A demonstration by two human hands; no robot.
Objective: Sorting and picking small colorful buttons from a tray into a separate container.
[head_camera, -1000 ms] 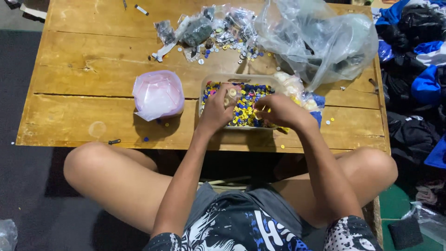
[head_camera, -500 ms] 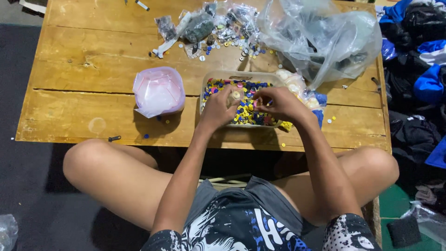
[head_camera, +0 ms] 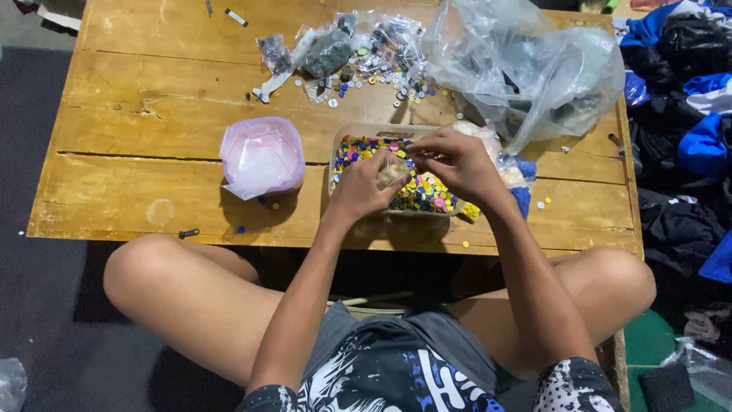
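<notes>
A: Fingers first. What does each hand hold?

B: Left hand [head_camera: 364,185]: fingers curled around a small clear bag [head_camera: 392,172], pale contents inside. Right hand [head_camera: 456,162]: fingertips pinched on the bag's top edge. Both hands are clenched on the same bag, and they touch each other there.

A: Position of the bag?

B: Directly above the button tray [head_camera: 341,145], a clear rectangular container filled with mixed yellow, blue and pink buttons. Whether the bag touches the buttons, I cannot tell.

A: Outward from the tray?

B: Just left of the tray: a pink-tinted tub [head_camera: 261,156] wrapped in thin plastic. Beyond the tray, farther from the person: a scatter of loose buttons and small packets [head_camera: 358,57]. Beyond it to the right: a large crumpled clear plastic bag [head_camera: 526,69], its lower edge close to the tray's far right corner. Just right of the tray: more small filled bags [head_camera: 512,174]. All sit on a wooden plank counter [head_camera: 152,99]. Near side of the tray: the person's bare knees, cross-legged.
</notes>
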